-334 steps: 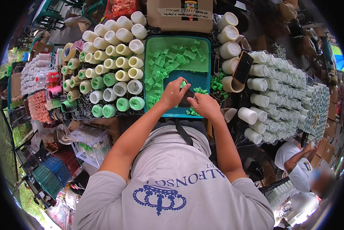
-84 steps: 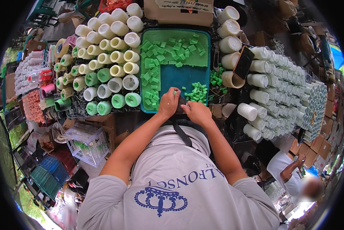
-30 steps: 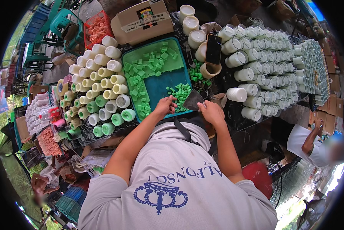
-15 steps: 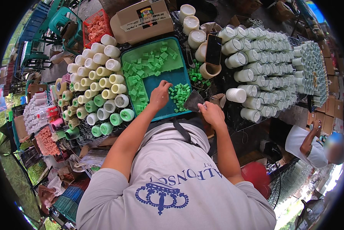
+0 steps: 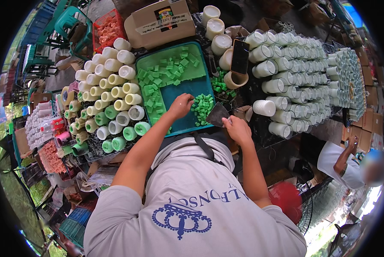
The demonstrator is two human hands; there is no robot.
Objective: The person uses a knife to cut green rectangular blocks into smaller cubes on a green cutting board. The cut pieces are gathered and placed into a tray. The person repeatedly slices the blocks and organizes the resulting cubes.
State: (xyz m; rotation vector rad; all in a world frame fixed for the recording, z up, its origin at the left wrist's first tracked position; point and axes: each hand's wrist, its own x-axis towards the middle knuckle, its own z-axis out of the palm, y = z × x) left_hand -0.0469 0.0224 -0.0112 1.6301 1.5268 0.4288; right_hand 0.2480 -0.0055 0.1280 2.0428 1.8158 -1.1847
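A teal tray (image 5: 178,123) holds a green wax slab with cut squares (image 5: 149,91) along its back and left side, and a pile of small green cubes (image 5: 202,107) at its right. My left hand (image 5: 181,105) is over the tray just left of that pile, fingers curled; whatever they hold, if anything, is hidden. My right hand (image 5: 239,127) grips a dark flat scraper (image 5: 217,113), its blade at the pile's lower right, by the tray's front right corner.
Pale and green cylinders (image 5: 111,64) fill the table's left; rows of white glasses (image 5: 294,88) cover the right. A cardboard box (image 5: 157,23), red crate (image 5: 108,28) and phone (image 5: 239,55) lie behind. A co-worker (image 5: 342,167) is at lower right, beside a fan (image 5: 288,201).
My left hand has moved up from the tray's front edge and now hovers left of the cube pile. My right hand still grips the scraper, barely moved over the last second.
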